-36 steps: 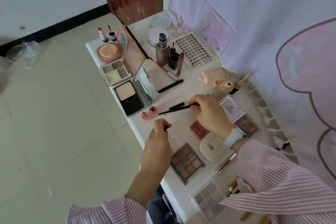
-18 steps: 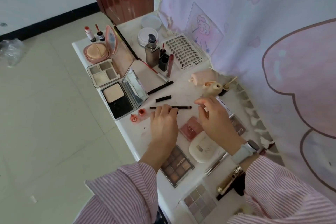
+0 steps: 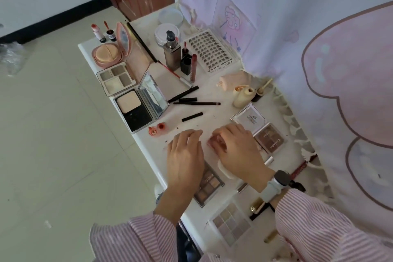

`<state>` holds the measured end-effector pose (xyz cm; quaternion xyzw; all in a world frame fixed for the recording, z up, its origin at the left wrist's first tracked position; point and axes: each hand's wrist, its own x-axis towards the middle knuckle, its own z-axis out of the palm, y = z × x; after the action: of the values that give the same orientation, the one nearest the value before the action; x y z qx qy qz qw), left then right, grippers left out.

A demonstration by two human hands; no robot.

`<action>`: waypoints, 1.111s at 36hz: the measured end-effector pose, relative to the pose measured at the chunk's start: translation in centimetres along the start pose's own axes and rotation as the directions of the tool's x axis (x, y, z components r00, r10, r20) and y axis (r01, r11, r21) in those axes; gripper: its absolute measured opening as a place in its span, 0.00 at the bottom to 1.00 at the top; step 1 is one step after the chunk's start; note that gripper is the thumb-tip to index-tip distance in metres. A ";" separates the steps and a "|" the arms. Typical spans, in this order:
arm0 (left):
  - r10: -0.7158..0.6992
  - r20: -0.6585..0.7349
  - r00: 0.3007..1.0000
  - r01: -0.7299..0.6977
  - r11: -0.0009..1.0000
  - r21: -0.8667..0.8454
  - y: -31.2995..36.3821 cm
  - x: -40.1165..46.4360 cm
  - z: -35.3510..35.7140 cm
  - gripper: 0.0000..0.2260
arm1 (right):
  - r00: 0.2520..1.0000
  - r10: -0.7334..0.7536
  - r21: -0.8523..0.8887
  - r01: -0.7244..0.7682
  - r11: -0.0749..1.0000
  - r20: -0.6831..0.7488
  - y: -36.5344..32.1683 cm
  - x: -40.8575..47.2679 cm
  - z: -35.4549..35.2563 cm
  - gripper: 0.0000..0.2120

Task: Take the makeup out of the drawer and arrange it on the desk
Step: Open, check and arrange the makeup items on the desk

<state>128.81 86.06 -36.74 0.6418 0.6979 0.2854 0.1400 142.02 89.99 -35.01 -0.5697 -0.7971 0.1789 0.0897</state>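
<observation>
Near the front edge of the white worktop (image 3: 148, 151) both hands are down over the makeup. Right hand (image 3: 238, 147) has its fingers curled over a small reddish compact (image 3: 212, 141); looks like the grip is touching or closing on it, but can't tell if it's actually holding it, too blurry. Left hand (image 3: 185, 155) hovers just left of that with a loose, half-open grip and nothing in it, partly covering a brown palette (image 3: 209, 185).

Just past the fingertips there's a short black cap (image 3: 192, 117), and a bit further out a long black pencil (image 3: 196, 103) lying flat beside two more black sticks. Right of the right-hand grip sits a clear-lidded palette (image 3: 251, 118) touching a brown one (image 3: 269, 138). Well beyond the left grip is an open mirror compact (image 3: 140, 106), and two tiny red pots (image 3: 157, 129) sit just ahead-left of it. Under the right wrist, a white puff case (image 3: 226, 169) peeks out.
</observation>
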 end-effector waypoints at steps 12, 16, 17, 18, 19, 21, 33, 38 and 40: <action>-0.077 -0.069 0.995 0.069 0.990 -0.119 -2.5 -6.3 -2.7 0.14 | 0.955 -0.131 -0.015 0.132 0.991 -0.266 -0.7 -3.5 1.6 0.09; -0.111 -0.079 0.991 0.104 0.991 -0.089 -3.8 -7.3 -2.9 0.14 | 0.974 -0.168 -0.059 0.160 0.985 -0.154 -2.7 -3.6 2.1 0.12; -0.118 -0.077 0.990 0.111 0.990 -0.082 -4.0 -7.5 -3.0 0.14 | 0.980 -0.163 -0.091 0.153 0.984 -0.115 -3.3 -3.6 2.2 0.13; -0.128 -0.071 0.989 0.123 0.990 -0.071 -4.2 -7.6 -3.0 0.14 | 0.987 -0.143 -0.126 0.133 0.983 -0.073 -4.1 -3.5 2.3 0.16; -0.142 -0.061 0.988 0.138 0.989 -0.060 -4.4 -7.7 -3.0 0.15 | 0.993 -0.115 -0.159 0.107 0.981 -0.038 -4.8 -3.3 2.4 0.19; -0.180 -0.041 0.983 0.178 0.983 -0.043 -4.7 -8.0 -3.1 0.15 | 0.998 -0.059 -0.218 0.060 0.974 0.011 -6.1 -3.1 2.8 0.27; -0.593 0.259 0.762 0.618 0.549 -0.562 -5.1 -6.5 -6.2 0.07 | 0.993 -0.099 0.367 0.069 0.928 0.065 -7.6 -2.2 3.4 0.24; -0.569 0.382 0.728 0.639 0.363 -0.678 -5.2 -5.2 -6.6 0.09 | 0.995 -0.036 0.619 -0.031 0.785 0.095 -8.0 -2.6 2.5 0.20; -0.565 0.373 0.736 0.627 0.362 -0.690 -5.3 -4.9 -6.3 0.10 | 0.986 0.029 0.702 -0.139 0.699 0.167 -8.1 -2.5 2.2 0.14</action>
<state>121.66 79.83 -35.59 0.2264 0.6784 0.4647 0.5221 134.99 84.95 -33.76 -0.5125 -0.6439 0.5165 0.2365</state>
